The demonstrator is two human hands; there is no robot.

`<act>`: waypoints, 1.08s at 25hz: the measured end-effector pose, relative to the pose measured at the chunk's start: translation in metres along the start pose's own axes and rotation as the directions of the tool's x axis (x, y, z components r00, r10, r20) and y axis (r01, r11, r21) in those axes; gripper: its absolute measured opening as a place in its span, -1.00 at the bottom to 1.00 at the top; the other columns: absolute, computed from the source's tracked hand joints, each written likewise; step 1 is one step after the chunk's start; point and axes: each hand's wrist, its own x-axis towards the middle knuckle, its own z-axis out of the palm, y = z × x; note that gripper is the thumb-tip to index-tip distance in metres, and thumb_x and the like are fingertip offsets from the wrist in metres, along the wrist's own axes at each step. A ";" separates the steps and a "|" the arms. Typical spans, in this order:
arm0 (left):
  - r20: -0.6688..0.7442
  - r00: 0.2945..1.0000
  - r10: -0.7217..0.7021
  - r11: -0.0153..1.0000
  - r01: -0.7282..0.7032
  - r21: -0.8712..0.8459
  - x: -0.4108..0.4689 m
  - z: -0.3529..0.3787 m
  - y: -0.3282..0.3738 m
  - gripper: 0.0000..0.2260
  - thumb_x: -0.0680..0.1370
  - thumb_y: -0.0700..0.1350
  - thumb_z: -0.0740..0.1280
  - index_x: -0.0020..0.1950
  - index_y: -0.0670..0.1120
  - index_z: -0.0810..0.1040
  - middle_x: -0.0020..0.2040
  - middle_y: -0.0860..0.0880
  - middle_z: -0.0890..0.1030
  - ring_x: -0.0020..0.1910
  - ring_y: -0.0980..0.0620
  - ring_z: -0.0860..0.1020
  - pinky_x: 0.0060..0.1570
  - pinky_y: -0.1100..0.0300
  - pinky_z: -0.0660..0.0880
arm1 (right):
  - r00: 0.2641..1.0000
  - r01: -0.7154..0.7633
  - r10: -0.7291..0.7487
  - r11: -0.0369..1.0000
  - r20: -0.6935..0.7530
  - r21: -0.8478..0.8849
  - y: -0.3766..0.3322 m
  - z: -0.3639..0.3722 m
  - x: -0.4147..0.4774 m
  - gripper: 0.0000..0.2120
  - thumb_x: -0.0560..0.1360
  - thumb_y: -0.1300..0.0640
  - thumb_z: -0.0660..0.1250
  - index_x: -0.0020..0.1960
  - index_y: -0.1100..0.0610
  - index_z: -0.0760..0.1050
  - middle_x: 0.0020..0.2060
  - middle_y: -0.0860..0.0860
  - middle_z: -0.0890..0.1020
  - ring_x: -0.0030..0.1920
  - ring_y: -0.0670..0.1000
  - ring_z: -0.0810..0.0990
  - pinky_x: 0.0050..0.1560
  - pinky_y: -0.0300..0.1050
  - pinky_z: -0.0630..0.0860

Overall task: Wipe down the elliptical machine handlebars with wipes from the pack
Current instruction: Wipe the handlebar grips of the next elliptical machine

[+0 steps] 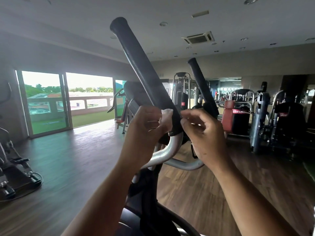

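Note:
The near black handlebar grip of the elliptical slants up to the left from a silver tube. A second black grip rises behind it to the right. My left hand holds a crumpled white wipe against the lower left side of the near grip. My right hand is just right of the grip's base, fingers curled, fingertips near the grip; I cannot tell whether they touch it. The wipe pack is not in view.
Dark parts of the elliptical's body fill the lower middle. Weight machines stand along the right side. Another machine sits at the far left. Wood floor runs to glass doors.

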 end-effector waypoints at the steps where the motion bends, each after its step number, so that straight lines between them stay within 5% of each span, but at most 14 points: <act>1: 0.012 1.000 -0.017 0.999 0.017 -0.049 0.004 0.000 0.005 -0.78 0.48 -0.21 0.54 -0.04 0.03 0.55 -0.12 0.02 0.69 -0.08 0.00 0.69 -0.02 0.06 0.62 | 0.999 0.005 -0.007 0.998 0.037 0.063 -0.005 0.000 0.000 -0.76 0.54 0.28 0.41 0.08 -0.05 0.61 -0.03 -0.09 0.70 0.00 -0.11 0.68 0.03 -0.26 0.56; 3: 0.041 0.999 -0.006 0.993 0.010 -0.117 0.010 0.002 0.016 -0.85 0.48 -0.15 0.53 -0.05 -0.06 0.59 -0.14 -0.05 0.69 -0.09 -0.03 0.69 0.03 -0.05 0.60 | 0.995 0.014 -0.032 0.984 0.094 0.177 -0.012 -0.001 0.002 -0.75 0.53 0.29 0.42 0.12 0.01 0.60 0.02 -0.07 0.71 0.04 -0.06 0.69 0.05 -0.19 0.59; 6: 0.092 0.995 0.037 0.991 -0.025 -0.130 0.013 0.005 0.031 -0.94 0.56 -0.19 0.43 0.01 -0.11 0.68 -0.12 -0.02 0.72 -0.11 0.06 0.68 0.01 0.11 0.60 | 0.995 0.005 -0.031 0.966 0.094 0.259 -0.018 -0.005 0.008 -0.73 0.50 0.29 0.44 0.16 0.06 0.60 0.03 -0.07 0.72 0.05 -0.05 0.70 0.07 -0.12 0.61; 9: 0.125 0.989 0.075 0.991 -0.060 -0.117 0.017 0.002 0.035 -0.85 0.59 -0.29 0.36 0.07 -0.12 0.69 -0.05 -0.04 0.73 0.00 0.02 0.70 0.11 0.08 0.62 | 0.995 -0.032 -0.001 0.945 0.101 0.324 -0.023 -0.007 0.015 -0.69 0.47 0.26 0.48 0.18 0.07 0.60 0.03 -0.03 0.72 0.07 -0.03 0.70 0.08 -0.09 0.61; 11: 0.152 0.982 0.115 0.988 -0.097 -0.123 0.024 0.000 0.035 -0.84 0.59 -0.32 0.35 0.13 -0.18 0.65 0.01 -0.15 0.71 0.06 -0.09 0.69 0.17 -0.03 0.61 | 0.994 -0.033 -0.004 0.946 0.113 0.323 -0.025 -0.006 0.023 -0.67 0.45 0.27 0.50 0.19 0.07 0.60 0.04 -0.04 0.72 0.08 -0.02 0.70 0.10 -0.04 0.62; 14: 0.210 0.967 0.146 0.976 -0.106 -0.191 0.038 -0.007 0.037 -0.78 0.61 -0.41 0.23 0.24 -0.35 0.52 0.06 -0.19 0.68 0.05 -0.05 0.68 0.11 0.06 0.62 | 0.996 -0.003 -0.023 0.952 0.083 0.306 -0.029 0.000 0.040 -0.68 0.44 0.26 0.52 0.15 0.03 0.62 0.01 -0.08 0.73 0.05 -0.05 0.71 0.06 -0.09 0.61; 18: 0.213 0.970 0.121 0.988 -0.097 -0.119 0.064 -0.022 0.040 -0.77 0.64 -0.37 0.23 0.25 -0.19 0.54 0.15 -0.12 0.69 0.16 -0.03 0.65 0.11 0.03 0.57 | 0.999 0.045 -0.049 0.981 0.019 0.190 -0.030 0.016 0.067 -0.74 0.47 0.20 0.52 0.13 0.01 0.62 0.01 -0.08 0.72 0.02 -0.05 0.71 0.06 0.03 0.65; 23: -0.037 0.981 0.191 0.977 -0.187 0.101 0.119 -0.056 0.041 -0.74 0.56 -0.17 0.37 0.14 0.17 0.59 0.15 0.08 0.68 0.13 0.18 0.62 0.15 0.24 0.53 | 0.994 0.111 -0.110 0.993 -0.030 0.048 -0.035 0.043 0.116 -0.82 0.50 0.16 0.49 0.09 0.08 0.62 -0.09 -0.11 0.71 -0.06 -0.15 0.70 -0.03 -0.08 0.66; 27: -0.223 0.967 0.122 0.992 -0.112 0.057 0.161 -0.077 0.032 -0.72 0.58 -0.14 0.39 0.27 0.08 0.54 0.09 0.13 0.62 -0.04 0.29 0.61 -0.07 0.40 0.51 | 0.980 0.195 -0.197 0.977 -0.015 -0.085 -0.050 0.066 0.170 -0.84 0.55 0.07 0.45 0.10 0.08 0.60 -0.09 -0.19 0.67 -0.11 -0.29 0.65 -0.17 -0.43 0.53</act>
